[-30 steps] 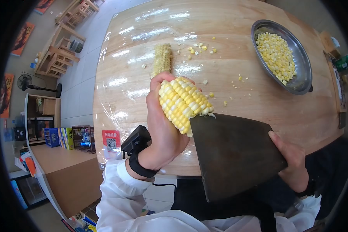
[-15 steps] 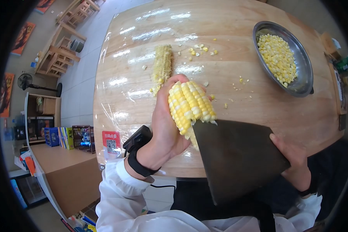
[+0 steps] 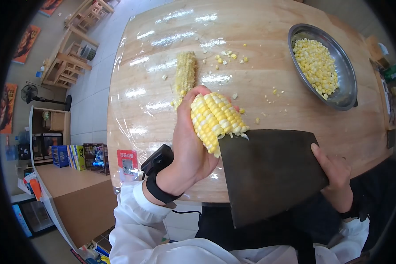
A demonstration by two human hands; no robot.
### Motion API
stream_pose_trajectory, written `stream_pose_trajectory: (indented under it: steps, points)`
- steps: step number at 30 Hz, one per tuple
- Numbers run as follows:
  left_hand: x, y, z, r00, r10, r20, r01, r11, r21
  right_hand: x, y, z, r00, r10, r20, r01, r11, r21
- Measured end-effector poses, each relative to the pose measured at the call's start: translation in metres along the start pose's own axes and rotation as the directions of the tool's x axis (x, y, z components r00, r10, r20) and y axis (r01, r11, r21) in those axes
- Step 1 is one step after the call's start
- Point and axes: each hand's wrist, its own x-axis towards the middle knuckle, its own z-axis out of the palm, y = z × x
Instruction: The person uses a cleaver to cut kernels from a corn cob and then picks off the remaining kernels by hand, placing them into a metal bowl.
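My left hand [image 3: 190, 141] is wrapped round an ear of corn [image 3: 216, 115] with yellow and white kernels, held up over the table's near side. At its lower end the corn meets the top corner of a broad dark cleaver [image 3: 273, 171]. My right hand [image 3: 334, 174] grips the cleaver at its right edge; the handle is hidden behind the hand and blade. Beyond my left hand lies a stripped corn cob [image 3: 185, 72] on the table. A metal bowl [image 3: 346, 72] at the far right holds many loose kernels [image 3: 314, 61].
Scattered kernels [image 3: 226, 55] lie on the wooden table [image 3: 251, 26], which has a shiny clear cover at left. A red code card [image 3: 127, 162] is near the left edge. A counter with boxes [image 3: 77, 157] stands to the left, with a fan [image 3: 30, 93] behind it.
The cleaver blade has turned slightly and its lower corner has risen a little. My right hand has shifted slightly right. The corn stays nearly in place in my left hand.
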Motion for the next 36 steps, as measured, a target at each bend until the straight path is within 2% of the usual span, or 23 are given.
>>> stream_pose_trajectory:
  steps: [4,6,9,11,13,14,16,20,22,24,28,29,30,31,34,36]
  points:
    - [0.001,0.0,-0.006,1.0,-0.006,0.022,0.006,1.0,0.028,0.0,-0.003,0.002,0.999,-0.014,-0.034,0.012,0.999,-0.038]
    - [0.004,-0.002,-0.008,0.995,-0.017,-0.095,0.021,0.999,0.049,0.0,-0.001,-0.001,0.999,-0.007,-0.031,0.005,0.996,-0.084]
    - [0.006,-0.005,-0.011,0.986,0.025,-0.166,-0.003,0.991,0.134,-0.002,0.001,-0.003,1.0,0.014,-0.023,-0.017,0.993,-0.121]
    - [0.005,-0.005,-0.012,0.99,0.03,-0.14,-0.007,0.987,0.157,-0.003,0.003,-0.005,0.999,0.034,-0.016,-0.036,0.993,-0.114]
    - [0.006,-0.006,-0.012,0.993,0.034,-0.115,-0.013,0.984,0.179,-0.004,0.004,-0.009,0.995,0.088,0.056,-0.091,0.994,0.058]
    - [0.007,-0.006,-0.011,0.993,0.037,-0.11,-0.018,0.985,0.17,-0.005,0.004,-0.013,0.994,0.089,0.057,-0.093,0.994,0.059]
    - [0.007,-0.006,-0.011,0.994,0.039,-0.105,-0.022,0.987,0.162,-0.006,0.002,-0.02,0.969,0.175,0.172,-0.202,0.968,0.152]
    - [0.008,-0.008,-0.013,0.996,0.009,-0.09,0.008,0.982,0.188,-0.008,0.009,-0.023,0.965,0.176,0.192,-0.225,0.937,0.268]
    - [0.008,-0.009,-0.014,0.997,-0.024,-0.077,0.038,0.984,0.175,-0.007,0.009,-0.025,0.977,0.143,0.161,-0.179,0.953,0.244]
    - [0.008,-0.009,-0.014,0.993,-0.121,-0.01,0.122,0.989,0.084,-0.008,0.012,-0.028,0.984,0.114,0.139,-0.142,0.967,0.21]
    - [0.007,-0.006,-0.008,0.987,-0.152,-0.043,0.152,0.988,0.002,-0.024,0.031,-0.038,0.989,0.09,0.114,-0.102,0.989,0.106]
    - [0.008,-0.005,-0.009,0.985,-0.17,-0.01,0.169,0.984,-0.058,-0.031,0.037,-0.043,0.989,0.089,0.116,-0.1,0.99,0.102]
    - [0.008,-0.004,-0.01,0.982,-0.185,0.023,0.187,0.975,-0.117,-0.038,0.042,-0.047,0.984,0.067,0.164,-0.068,0.998,0.0]
    - [0.008,-0.003,-0.01,0.982,-0.185,0.024,0.187,0.975,-0.12,-0.041,0.044,-0.049,0.975,0.052,0.214,-0.031,0.995,-0.098]
    - [0.007,-0.003,-0.009,0.981,-0.189,0.045,0.194,0.966,-0.17,-0.044,0.042,-0.037,0.985,-0.007,0.173,0.033,0.989,-0.144]
    - [0.008,-0.002,-0.011,0.99,-0.141,-0.007,0.14,0.983,-0.121,-0.036,0.027,-0.025,0.989,0.01,0.147,0.007,0.993,-0.116]
